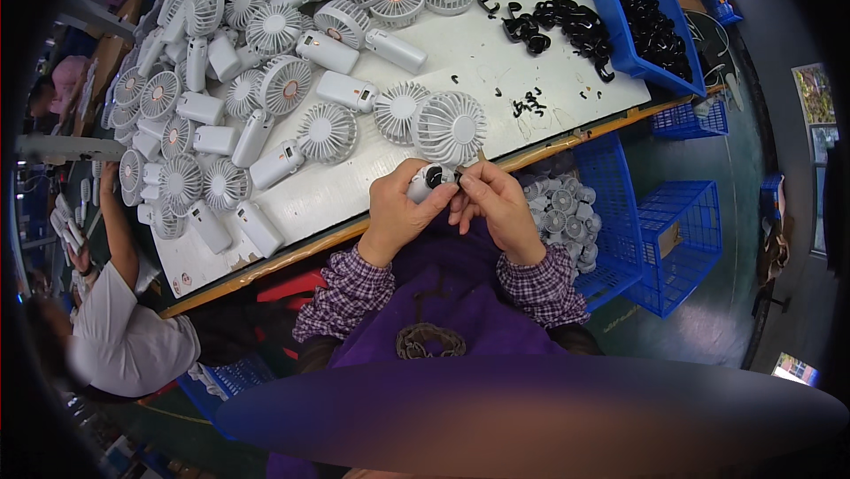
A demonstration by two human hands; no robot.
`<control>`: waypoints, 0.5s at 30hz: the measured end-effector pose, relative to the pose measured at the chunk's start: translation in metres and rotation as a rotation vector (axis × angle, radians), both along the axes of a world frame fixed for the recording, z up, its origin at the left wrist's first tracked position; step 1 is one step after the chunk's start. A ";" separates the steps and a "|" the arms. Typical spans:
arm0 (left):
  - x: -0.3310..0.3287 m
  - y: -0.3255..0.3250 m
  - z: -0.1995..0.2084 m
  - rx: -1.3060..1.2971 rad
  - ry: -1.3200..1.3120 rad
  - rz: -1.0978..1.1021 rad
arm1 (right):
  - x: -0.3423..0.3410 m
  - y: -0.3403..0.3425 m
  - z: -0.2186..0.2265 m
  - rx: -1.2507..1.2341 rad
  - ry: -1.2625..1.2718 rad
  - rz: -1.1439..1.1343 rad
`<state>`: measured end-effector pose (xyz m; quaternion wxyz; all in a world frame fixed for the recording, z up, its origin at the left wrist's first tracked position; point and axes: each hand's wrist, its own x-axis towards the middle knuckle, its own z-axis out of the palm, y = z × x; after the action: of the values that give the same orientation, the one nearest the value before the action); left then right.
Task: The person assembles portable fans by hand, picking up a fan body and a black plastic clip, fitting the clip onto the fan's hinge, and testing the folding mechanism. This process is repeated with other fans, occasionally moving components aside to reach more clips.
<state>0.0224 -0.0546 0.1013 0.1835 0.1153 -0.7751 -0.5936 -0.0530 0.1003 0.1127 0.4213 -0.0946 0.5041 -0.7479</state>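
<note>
At the table's near edge my left hand (pixel 396 209) is closed round the handle of a white handheld fan (pixel 418 185). A glossy black piece (pixel 435 176) sits on the handle's near end. Just beyond my fingers is a round slatted fan head (pixel 449 127), seemingly of the same fan. My right hand (pixel 498 207) is beside it, thumb and fingertips pinched together close to the black piece. Whatever lies between those fingertips is too small to make out. Many white handheld fans (pixel 328 132) lie heaped on the table beyond and to the left.
Loose black curved parts (pixel 567 23) and smaller black bits (pixel 529 104) lie on the white table (pixel 390 153). A blue bin (pixel 627 41) of black parts stands far right. Blue crates (pixel 677 244) and white fan parts (pixel 562 213) are below the right edge. A co-worker (pixel 133 328) sits left.
</note>
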 end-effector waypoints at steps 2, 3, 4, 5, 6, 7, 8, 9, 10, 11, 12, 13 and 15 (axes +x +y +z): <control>0.002 0.003 0.001 -0.040 -0.018 0.011 | 0.003 0.003 -0.002 0.068 0.076 0.016; 0.001 0.004 0.001 -0.039 -0.019 0.007 | 0.003 0.004 -0.002 0.135 0.153 0.023; 0.001 0.004 0.002 -0.009 -0.028 0.007 | 0.003 0.006 -0.004 0.135 0.152 0.020; 0.001 0.004 0.003 0.020 -0.038 0.006 | 0.002 0.007 -0.008 0.086 0.117 0.034; 0.001 0.005 0.003 0.019 -0.040 0.002 | 0.003 0.009 -0.011 0.038 0.081 0.048; 0.001 0.006 0.005 0.018 -0.037 -0.008 | 0.004 0.009 -0.014 0.037 0.079 0.044; 0.001 0.007 0.005 0.016 -0.034 -0.017 | 0.005 0.007 -0.016 0.023 0.072 0.026; 0.002 0.008 0.004 0.016 -0.035 -0.020 | 0.006 0.007 -0.018 0.010 0.064 0.010; 0.002 0.007 0.003 -0.007 -0.024 -0.019 | 0.005 0.008 -0.018 0.009 0.063 0.007; 0.002 0.008 0.002 -0.029 -0.013 -0.019 | 0.005 0.009 -0.019 -0.025 0.055 0.013; 0.001 0.009 0.002 -0.029 -0.015 -0.020 | 0.006 0.010 -0.019 -0.058 0.045 0.021; -0.001 0.012 0.002 0.269 -0.096 -0.008 | 0.003 0.012 -0.021 -0.071 0.054 0.001; -0.011 0.014 0.003 0.773 -0.198 -0.036 | -0.010 0.016 -0.024 -0.141 0.061 -0.136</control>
<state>0.0119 -0.0402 0.1047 0.0406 0.2189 -0.5102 -0.8307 -0.0632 0.1160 0.0883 0.3463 -0.1124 0.4680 -0.8052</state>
